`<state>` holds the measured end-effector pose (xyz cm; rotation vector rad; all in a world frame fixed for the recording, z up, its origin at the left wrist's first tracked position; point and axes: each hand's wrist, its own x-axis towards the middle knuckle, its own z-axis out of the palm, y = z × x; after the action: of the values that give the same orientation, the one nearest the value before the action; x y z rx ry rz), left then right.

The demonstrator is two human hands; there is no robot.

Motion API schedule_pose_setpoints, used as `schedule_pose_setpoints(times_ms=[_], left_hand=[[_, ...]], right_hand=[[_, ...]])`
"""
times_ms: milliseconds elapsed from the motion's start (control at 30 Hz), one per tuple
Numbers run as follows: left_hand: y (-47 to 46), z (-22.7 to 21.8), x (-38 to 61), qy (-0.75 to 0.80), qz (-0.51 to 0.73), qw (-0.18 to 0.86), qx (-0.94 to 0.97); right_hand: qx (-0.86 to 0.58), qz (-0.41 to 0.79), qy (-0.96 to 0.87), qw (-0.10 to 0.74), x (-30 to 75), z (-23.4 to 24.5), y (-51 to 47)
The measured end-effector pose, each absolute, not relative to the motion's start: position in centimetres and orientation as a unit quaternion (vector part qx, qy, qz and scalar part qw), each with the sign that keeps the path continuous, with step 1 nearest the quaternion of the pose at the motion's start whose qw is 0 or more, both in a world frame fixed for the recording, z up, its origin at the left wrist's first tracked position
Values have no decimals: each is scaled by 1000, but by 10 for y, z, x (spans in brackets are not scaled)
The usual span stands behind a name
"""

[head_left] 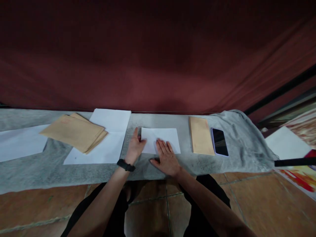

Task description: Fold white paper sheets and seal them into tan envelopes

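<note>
A white sheet of paper (150,133), apparently folded, lies flat on the grey cloth in front of me. My right hand (166,156) rests on its lower edge with the fingers stretched out over it. At its left edge is my left hand (135,146), the thumb against the paper and the index finger pointing away from me; it is open. Left of that hand lies larger white paper (112,120) with a crease across it, partly covered by several brown envelopes (74,131).
A stack of brown envelopes (201,136) lies to the right, beside a phone (219,141) with a dark screen. Another white sheet (22,141) is at the far left. Grey cloth (237,141) covers the narrow surface, with a dark red curtain (148,89) behind it.
</note>
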<state>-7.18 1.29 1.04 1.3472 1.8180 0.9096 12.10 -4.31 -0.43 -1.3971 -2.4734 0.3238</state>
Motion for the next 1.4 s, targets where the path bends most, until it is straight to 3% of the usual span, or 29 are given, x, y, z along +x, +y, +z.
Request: schedule_pose_setpoints(times_ms=[133,233,333,433,533,633,733,933,1200,1300,1400], left_hand=[[14,32,-65,583,475,499,431],[11,46,-54,510,514,570,388],[5,49,-40,506,521,596,342],[-4,45,-23,479,509,638,324],[-11,40,-13,417,523,688,281],[-9,36,-22,426,539,668,287],[-1,32,-44,480,519,605,366],[11,25,-77,658,329,392,552],[5,26,-64,714,182,153,658],[-9,21,-44,709,185,16,680],[-29,7,-15,634,188,-17,750]], right_hand=[[-513,130,-828,185,119,10,-37],[-517,217,-769,307,127,30,-22],[-559,339,-599,462,137,47,-9],[-529,438,-472,553,143,53,-3],[-435,579,-303,620,145,47,-4],[-407,614,-207,644,153,39,-6],[-475,568,-211,638,172,31,-4],[-616,458,-410,492,202,11,1],[-714,177,-630,248,199,10,-10],[-675,92,-685,259,191,14,-10],[-582,110,-748,300,168,8,-10]])
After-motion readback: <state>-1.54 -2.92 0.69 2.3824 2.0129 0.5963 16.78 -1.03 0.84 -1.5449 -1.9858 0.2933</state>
